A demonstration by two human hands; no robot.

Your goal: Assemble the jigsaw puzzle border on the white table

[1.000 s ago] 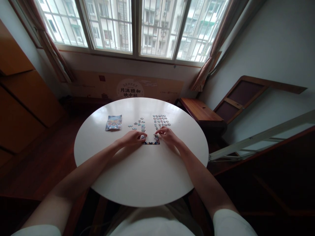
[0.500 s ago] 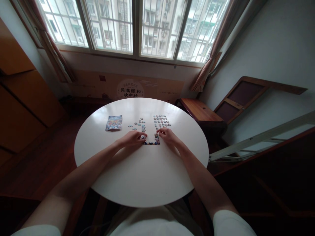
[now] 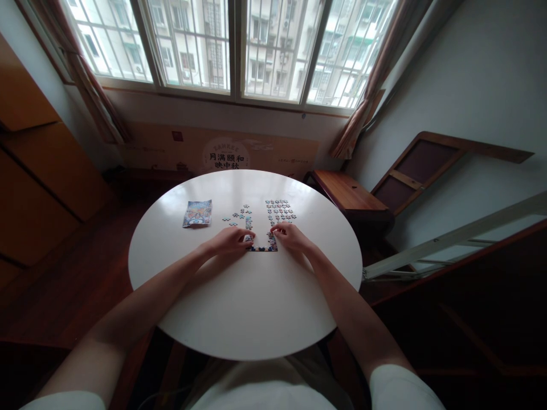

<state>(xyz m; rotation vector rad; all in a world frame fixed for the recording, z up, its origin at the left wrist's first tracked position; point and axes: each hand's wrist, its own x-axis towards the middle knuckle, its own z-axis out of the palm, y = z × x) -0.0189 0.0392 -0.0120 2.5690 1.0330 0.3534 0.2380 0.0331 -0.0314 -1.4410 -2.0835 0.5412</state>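
A partly joined jigsaw puzzle (image 3: 264,249) lies on the white table, forming a U with a bottom row and two sides. My left hand (image 3: 231,240) rests at its left side, fingers stretched out and touching the edge pieces. At the right side my right hand (image 3: 291,236) has thumb and forefinger pinched together on a small puzzle piece (image 3: 272,230), mostly hidden by the fingertips. Beyond that hand, loose puzzle pieces (image 3: 280,208) lie in rows. More scattered pieces (image 3: 236,216) are left of the puzzle.
A picture sheet or packet (image 3: 197,214) in blue and orange lies on the left of the round white table (image 3: 256,307). Past the table stand a wooden bench (image 3: 348,191) at right and a barred window (image 3: 273,51) at the back.
My right hand's fingertips have shifted very slightly along the puzzle's right side. My left hand stays where it was.
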